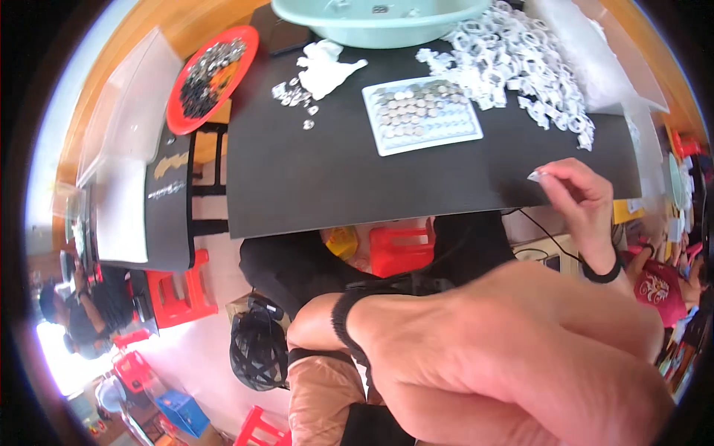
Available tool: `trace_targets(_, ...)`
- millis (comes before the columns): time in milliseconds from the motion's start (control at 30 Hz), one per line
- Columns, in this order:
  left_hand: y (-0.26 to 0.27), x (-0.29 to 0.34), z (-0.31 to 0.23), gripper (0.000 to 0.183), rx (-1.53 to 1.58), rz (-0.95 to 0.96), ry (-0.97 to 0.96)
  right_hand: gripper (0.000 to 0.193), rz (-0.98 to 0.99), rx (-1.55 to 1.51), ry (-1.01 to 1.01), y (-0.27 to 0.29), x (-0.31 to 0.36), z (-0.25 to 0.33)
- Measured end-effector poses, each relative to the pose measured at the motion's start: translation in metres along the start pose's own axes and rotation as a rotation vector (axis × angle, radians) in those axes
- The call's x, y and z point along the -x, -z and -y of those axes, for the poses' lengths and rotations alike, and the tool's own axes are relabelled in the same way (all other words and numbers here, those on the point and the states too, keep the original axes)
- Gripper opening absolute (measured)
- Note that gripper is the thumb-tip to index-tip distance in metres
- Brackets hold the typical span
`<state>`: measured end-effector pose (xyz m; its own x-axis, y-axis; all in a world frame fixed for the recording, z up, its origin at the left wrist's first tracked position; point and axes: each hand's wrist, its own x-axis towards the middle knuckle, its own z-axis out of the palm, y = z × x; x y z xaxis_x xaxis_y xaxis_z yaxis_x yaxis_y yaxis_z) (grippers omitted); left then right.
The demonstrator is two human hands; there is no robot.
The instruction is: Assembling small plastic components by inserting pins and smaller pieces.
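Note:
My right hand (581, 199) is over the right front part of the dark table (320, 171), thumb and fingertips pinched on a small whitish piece (535, 176). My left hand (513, 357) looms large and blurred close to the camera, its back showing; its fingertips are hidden. Left of the right hand lies a white tray (387, 145) with rows of small round silvery discs (416, 110). Beyond the hand spreads a heap of white ring-shaped pieces (513, 52).
A pale green basin (379, 33) stands at the far edge. A crumpled white cloth or glove (323, 70) lies beside loose small rings (294, 95). At left, a red plate (178, 111) holds metallic, black and orange bits. A red stool (401, 249) is under the table.

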<state>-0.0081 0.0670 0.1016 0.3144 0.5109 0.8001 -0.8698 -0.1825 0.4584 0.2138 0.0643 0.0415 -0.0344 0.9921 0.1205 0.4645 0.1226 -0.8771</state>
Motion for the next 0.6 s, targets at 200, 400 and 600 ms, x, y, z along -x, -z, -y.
trace_targets(200,0.002,0.015,-0.014,0.013,-0.03,-0.067,0.008,0.014,0.049,-0.234,-0.082,-0.005,-0.033,0.019)
trace_targets(400,0.02,0.016,-0.023,0.014,-0.028,-0.073,-0.022,0.022,0.265,-0.456,-0.125,-0.04,-0.074,0.055)
trace_targets(600,0.021,0.002,-0.027,0.015,0.016,-0.024,-0.046,0.02,0.423,-0.615,-0.008,-0.068,-0.106,0.094)
